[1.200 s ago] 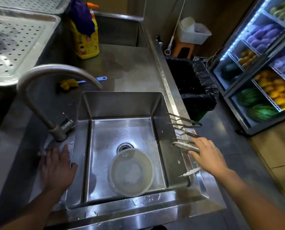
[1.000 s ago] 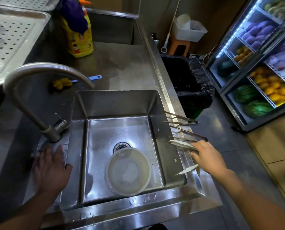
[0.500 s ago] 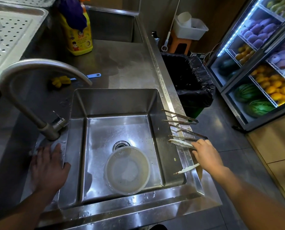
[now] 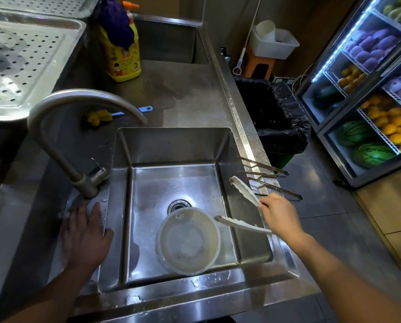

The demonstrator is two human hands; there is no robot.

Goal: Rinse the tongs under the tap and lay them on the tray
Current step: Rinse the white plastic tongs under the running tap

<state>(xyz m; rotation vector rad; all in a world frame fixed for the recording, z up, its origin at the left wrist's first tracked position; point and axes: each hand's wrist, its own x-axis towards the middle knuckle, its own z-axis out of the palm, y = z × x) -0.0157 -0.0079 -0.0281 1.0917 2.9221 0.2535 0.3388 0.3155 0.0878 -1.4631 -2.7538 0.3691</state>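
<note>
Tongs: one white plastic pair [image 4: 244, 191] gripped in right hand [image 4: 280, 215]; two slim metal pairs [image 4: 262, 165] on steel sink rim [image 4: 244, 145]; left hand [image 4: 85, 234] flat, relaxed.

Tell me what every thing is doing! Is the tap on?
tap, no water coming out.
white tongs, arms spread, held over the sink.
right hand, gripping the white tongs.
left hand, flat on the counter by the tap.
metal tongs, lying on the sink's edge.
strainer bowl, upright in the sink.
bin, open, lined with a black bag.

sink [image 4: 171, 148]: glossy steel | tongs [image 4: 245, 191]: white plastic | bowl [image 4: 188, 241]: translucent plastic
</note>
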